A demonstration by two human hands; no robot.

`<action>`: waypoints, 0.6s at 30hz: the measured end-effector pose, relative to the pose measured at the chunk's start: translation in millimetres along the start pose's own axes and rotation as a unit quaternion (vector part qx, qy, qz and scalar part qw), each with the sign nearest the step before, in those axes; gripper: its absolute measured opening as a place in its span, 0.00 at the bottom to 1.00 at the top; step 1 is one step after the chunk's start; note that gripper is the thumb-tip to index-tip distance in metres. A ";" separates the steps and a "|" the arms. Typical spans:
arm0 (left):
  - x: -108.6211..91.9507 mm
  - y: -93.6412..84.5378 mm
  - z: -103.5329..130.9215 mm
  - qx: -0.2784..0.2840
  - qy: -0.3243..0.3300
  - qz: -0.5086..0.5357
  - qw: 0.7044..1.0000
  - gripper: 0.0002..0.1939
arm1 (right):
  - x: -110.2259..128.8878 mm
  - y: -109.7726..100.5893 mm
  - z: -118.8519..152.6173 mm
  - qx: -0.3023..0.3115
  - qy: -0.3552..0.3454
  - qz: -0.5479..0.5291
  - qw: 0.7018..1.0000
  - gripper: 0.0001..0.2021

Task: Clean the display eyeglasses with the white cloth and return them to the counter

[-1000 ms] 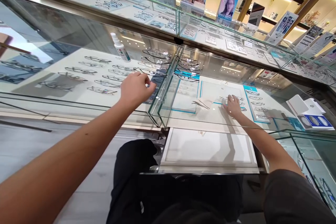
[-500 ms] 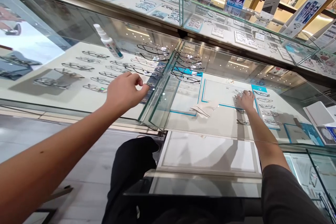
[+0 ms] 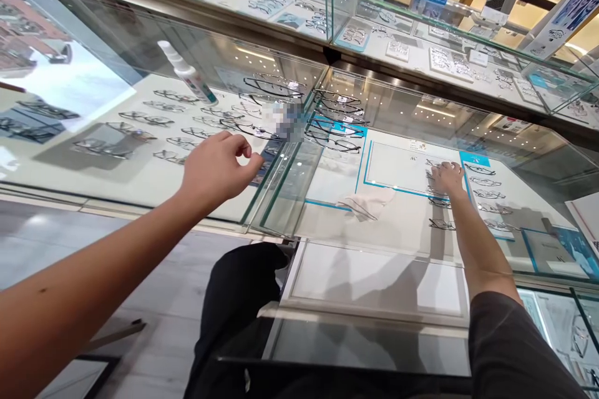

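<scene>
Head view of two bare hands at a glass display case [image 3: 311, 224] holding rows of spectacles. The right hand [image 3: 448, 179], its fingers bent and pointing down, lies over the upper part of a short column of spectacles [image 3: 440, 202]; whether the fingertips grip a frame or merely touch it cannot be told, since the hand covers the spot. The lowest pair in this column lies clear of the hand, nearer the wearer. The column runs along the right side of a pale blue-edged panel [image 3: 393, 165]; just to its right, a second panel with a blue heading [image 3: 475, 158] bears another column of spectacles [image 3: 487, 194]. The left hand [image 3: 219, 165], well apart from the right, is at the left section of the case, fingers curled and thumb drawn close to them, leaving a narrow gap; whether anything small is held cannot be made out. Near it, toward the left, are several rows of spectacles [image 3: 145, 119] and, farther back, a white spray bottle [image 3: 189, 75], which appears tilted in this view. Between the two hands, a crumpled pale cloth [image 3: 365, 204] lies in front of the blue-edged panel. Below the cloth, nearer the wearer, is a white framed surface [image 3: 374, 280]; at lower right, a dark sleeve [image 3: 510, 336] covers the right upper arm.
</scene>
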State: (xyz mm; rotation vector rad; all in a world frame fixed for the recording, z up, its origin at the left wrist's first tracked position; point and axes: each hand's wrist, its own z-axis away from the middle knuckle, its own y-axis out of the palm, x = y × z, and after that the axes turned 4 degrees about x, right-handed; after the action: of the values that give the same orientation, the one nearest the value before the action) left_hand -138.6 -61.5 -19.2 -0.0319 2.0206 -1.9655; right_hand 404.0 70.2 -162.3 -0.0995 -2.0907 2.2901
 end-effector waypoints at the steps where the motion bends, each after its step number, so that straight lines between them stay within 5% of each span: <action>1: -0.4 -0.1 0.1 0.000 -0.002 0.002 1.000 0.08 | 0.3 -1.5 0.4 0.001 0.001 -0.001 1.000 0.28; 8: -1.3 1.1 -1.5 0.000 0.004 -0.001 1.000 0.08 | 21.7 -18.8 14.3 -0.023 -0.003 -0.006 1.000 0.29; 12: -4.1 0.3 -2.6 0.005 0.004 -0.005 1.000 0.09 | 65.1 -24.9 32.8 -0.038 -0.059 0.006 0.998 0.24; 18: -6.0 1.2 -6.6 0.018 0.014 -0.010 1.000 0.10 | 142.7 -23.8 90.4 0.025 -0.242 0.040 0.969 0.16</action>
State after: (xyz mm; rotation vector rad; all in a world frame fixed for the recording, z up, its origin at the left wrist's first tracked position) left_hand -134.3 -53.6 -19.2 -0.0182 2.0085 -2.0256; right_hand 254.7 -7.1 -133.5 0.4286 -2.2604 2.6241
